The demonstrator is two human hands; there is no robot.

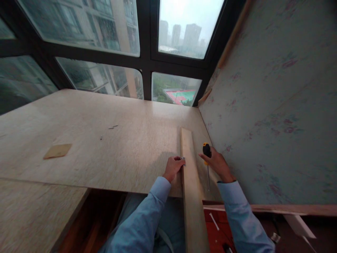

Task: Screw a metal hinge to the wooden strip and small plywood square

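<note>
A long pale wooden board (191, 189) lies on the stone-look ledge and runs down past its front edge. My left hand (173, 168) pinches a small metal piece (183, 161) against the board's left edge. Right of the board, my right hand (217, 164) is closed around a screwdriver (206, 150) with a black and yellow handle. Its shaft points down, with the tip beside the board and not touching the metal piece.
Several small screws or nails (113, 127) and a brown paper piece (58, 151) lie on the ledge (86, 112). Dark-framed windows stand behind, and a floral-papered wall (273, 116) rises at the right. Below right is a red surface (218, 225) with small items.
</note>
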